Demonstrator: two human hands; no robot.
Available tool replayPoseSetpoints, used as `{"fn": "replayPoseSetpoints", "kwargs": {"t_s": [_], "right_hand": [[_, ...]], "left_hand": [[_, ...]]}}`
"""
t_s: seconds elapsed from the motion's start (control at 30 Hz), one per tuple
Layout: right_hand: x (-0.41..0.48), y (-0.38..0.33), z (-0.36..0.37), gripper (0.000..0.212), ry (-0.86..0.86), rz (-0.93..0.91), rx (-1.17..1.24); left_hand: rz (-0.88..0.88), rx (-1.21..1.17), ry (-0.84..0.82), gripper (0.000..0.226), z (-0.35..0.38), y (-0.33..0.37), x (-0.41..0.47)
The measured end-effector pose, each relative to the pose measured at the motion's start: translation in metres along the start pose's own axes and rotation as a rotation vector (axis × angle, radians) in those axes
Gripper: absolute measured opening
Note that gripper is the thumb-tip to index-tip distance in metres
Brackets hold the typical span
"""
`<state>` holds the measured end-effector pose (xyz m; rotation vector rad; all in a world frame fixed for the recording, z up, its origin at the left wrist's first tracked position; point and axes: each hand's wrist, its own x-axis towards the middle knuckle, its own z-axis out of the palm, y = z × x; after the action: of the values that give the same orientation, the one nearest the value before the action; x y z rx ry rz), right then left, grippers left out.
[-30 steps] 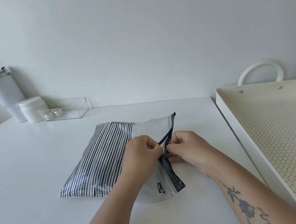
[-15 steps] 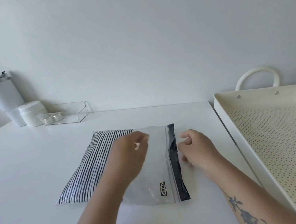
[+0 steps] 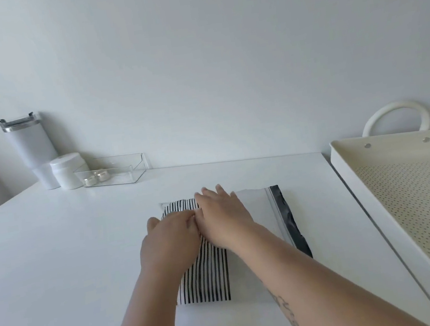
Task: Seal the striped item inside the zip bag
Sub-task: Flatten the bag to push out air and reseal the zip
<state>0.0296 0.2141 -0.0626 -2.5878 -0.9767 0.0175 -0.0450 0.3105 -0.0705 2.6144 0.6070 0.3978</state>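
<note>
A clear zip bag lies flat on the white table, its dark zip strip along the right end. Inside it, at the left end, is the black-and-white striped item. My left hand rests palm down on the bag over the striped item. My right hand lies flat beside it, fingers spread, touching the left hand. Both hands press on the bag and grip nothing. Part of the striped item is hidden under them.
At the back left stand a white tumbler, a white jar and a clear plastic box with small pots in it. A cream perforated tray with a loop handle fills the right side, close to the bag's zip end.
Both hands let go of the zip strip and moved left onto the bag. They now lie flat over the striped item. The bag lies flat and is turned more toward me.
</note>
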Motion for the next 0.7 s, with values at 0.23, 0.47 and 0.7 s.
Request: {"fn": "replayPoseSetpoints", "kwargs": {"t_s": [0.23,0.47,0.7], "right_hand": [[0.002,0.021,0.021,0.053,-0.045,0.019,0.050],[-0.002,0.032,0.031,0.055,-0.049,0.043,0.119],[0.000,0.038,0.032,0.055,-0.078,0.042,0.024]], "left_hand": [[0.040,0.064,-0.062,0.048,0.015,-0.001,0.005],[0.087,0.210,-0.073,0.050,0.025,0.001,0.005],[0.058,0.266,-0.125,0.050,0.029,0.004,0.005]]}}
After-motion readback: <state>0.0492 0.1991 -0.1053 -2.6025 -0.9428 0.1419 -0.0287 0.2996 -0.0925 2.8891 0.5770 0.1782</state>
